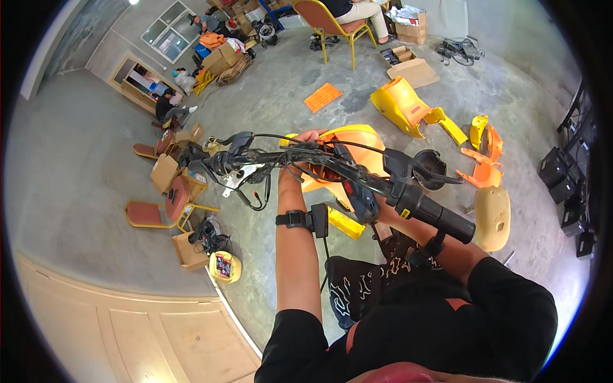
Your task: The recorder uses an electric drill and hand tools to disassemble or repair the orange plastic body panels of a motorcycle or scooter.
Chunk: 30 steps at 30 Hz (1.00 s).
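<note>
Handlebar [332, 167] stripped of covers, held up at chest height. Left hand [309, 138] clamped on its wired middle to steady it; right hand [383, 205] underneath near grip [440, 217], closure unclear. Yellow panels [402, 102] on floor.

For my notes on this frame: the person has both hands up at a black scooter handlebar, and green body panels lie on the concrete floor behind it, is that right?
Not quite: the body panels on the concrete floor are yellow and orange, not green. The head view shows this. The left hand and right hand are indeed up at the black handlebar.
</note>
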Each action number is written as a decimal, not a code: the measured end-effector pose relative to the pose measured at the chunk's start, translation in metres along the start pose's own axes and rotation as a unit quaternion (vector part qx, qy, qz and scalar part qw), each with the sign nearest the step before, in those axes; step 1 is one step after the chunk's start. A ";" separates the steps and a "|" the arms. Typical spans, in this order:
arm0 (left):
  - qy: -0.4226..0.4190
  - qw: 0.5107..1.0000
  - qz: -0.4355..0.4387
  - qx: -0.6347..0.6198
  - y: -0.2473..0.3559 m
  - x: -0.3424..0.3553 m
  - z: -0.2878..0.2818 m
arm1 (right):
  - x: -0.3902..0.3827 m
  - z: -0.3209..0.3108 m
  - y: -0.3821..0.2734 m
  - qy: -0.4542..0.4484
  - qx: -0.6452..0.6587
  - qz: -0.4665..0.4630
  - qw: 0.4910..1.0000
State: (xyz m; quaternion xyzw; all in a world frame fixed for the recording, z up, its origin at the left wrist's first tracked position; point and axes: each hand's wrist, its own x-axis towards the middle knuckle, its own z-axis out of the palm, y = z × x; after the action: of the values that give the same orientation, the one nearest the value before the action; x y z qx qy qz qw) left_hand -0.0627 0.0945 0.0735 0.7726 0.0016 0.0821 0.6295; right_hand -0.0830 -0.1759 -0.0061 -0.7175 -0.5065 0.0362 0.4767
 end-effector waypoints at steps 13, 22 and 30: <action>0.037 0.995 0.054 -0.070 -0.049 0.010 -0.010 | -0.027 -0.024 0.010 -0.046 0.018 0.012 0.999; 0.187 0.818 -0.014 0.544 0.000 -0.086 0.023 | -0.127 -0.068 0.041 -0.165 -0.081 0.046 0.982; 0.442 0.825 0.243 0.254 0.117 -0.154 -0.044 | -0.175 -0.071 0.061 -0.125 -0.027 0.122 0.984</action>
State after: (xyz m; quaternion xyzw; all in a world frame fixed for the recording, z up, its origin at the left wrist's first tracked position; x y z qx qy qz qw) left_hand -0.2321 0.0964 0.1768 0.7616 0.1122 0.5619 0.3028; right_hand -0.0881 -0.3572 -0.0872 -0.7763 -0.4716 0.1695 0.3823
